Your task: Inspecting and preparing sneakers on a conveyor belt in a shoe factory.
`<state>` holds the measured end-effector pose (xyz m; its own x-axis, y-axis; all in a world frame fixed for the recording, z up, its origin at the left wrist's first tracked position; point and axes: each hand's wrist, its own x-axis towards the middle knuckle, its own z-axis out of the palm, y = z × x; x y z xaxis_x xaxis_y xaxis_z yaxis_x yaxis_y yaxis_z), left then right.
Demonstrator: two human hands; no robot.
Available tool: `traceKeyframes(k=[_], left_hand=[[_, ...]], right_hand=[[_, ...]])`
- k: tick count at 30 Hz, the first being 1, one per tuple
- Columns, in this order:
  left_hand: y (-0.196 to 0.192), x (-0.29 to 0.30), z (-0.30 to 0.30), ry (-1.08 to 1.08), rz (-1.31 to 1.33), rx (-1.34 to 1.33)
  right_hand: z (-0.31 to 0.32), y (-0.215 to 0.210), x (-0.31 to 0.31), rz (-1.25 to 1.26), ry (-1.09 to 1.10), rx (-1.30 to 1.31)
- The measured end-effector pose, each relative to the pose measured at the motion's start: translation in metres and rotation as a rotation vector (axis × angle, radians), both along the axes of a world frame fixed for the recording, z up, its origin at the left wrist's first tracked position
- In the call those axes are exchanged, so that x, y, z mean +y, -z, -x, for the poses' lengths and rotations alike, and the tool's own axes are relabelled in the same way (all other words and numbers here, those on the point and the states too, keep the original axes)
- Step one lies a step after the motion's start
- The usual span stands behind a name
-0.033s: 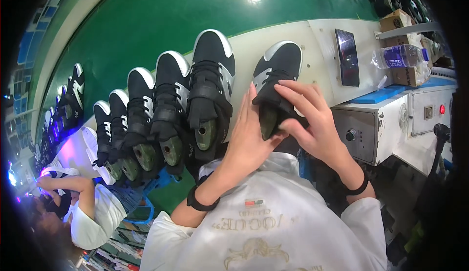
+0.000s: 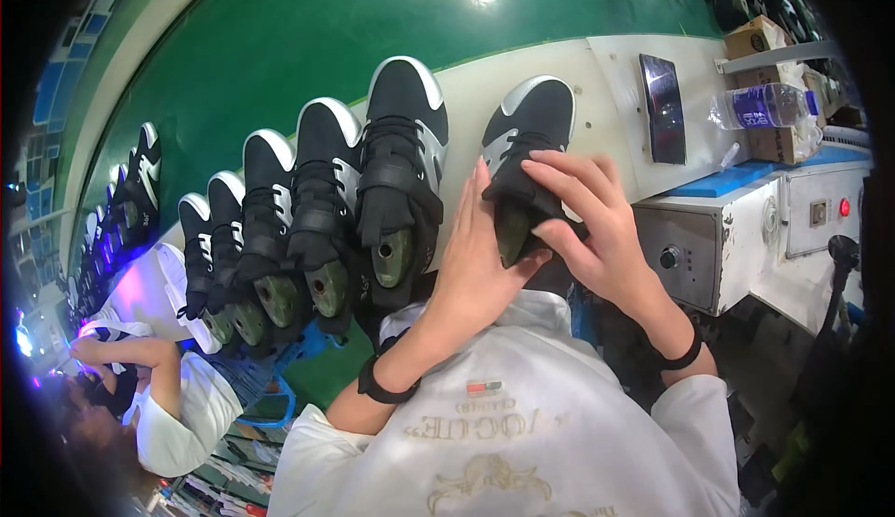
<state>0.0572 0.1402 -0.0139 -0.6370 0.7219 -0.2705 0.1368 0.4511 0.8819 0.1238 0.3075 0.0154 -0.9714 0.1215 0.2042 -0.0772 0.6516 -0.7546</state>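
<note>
A black shoe with a white toe and sole (image 2: pixel 533 116) stands on the white bench (image 2: pixel 606 79), mounted on an olive-green last. Both my hands are on its back end. My left hand (image 2: pixel 480 265) presses flat against its left side. My right hand (image 2: pixel 597 228) curls over the black upper from the right, fingers on the strap. Black bands sit on both wrists. To the left, a row of similar black-and-white shoes (image 2: pixel 401 172) on green lasts lines the bench.
A dark phone (image 2: pixel 662 107) lies on the bench right of the shoe. A plastic water bottle (image 2: pixel 760 107) and a cardboard box (image 2: pixel 760 41) sit on a grey machine (image 2: pixel 709 247) with a knob and red button. Another person in white (image 2: pixel 177 405) works at lower left.
</note>
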Motion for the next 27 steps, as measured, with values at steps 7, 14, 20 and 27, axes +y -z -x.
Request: traceKeyframes(k=[7,14,20,27], left_hand=[[-0.001,0.006,-0.003,-0.061,-0.011,-0.020],[-0.008,0.005,0.002,-0.137,-0.167,-0.101],[0.008,-0.013,0.004,-0.219,-0.416,-0.282],[0.000,-0.011,0.018,-0.087,-0.234,0.088]], right_hand=[[0.010,0.010,-0.033,0.739,0.245,-0.014],[0.008,0.006,-0.035,0.576,0.289,0.084],[-0.019,-0.012,-0.010,0.252,0.238,-0.164],[-0.024,0.001,-0.025,0.240,0.339,-0.226]])
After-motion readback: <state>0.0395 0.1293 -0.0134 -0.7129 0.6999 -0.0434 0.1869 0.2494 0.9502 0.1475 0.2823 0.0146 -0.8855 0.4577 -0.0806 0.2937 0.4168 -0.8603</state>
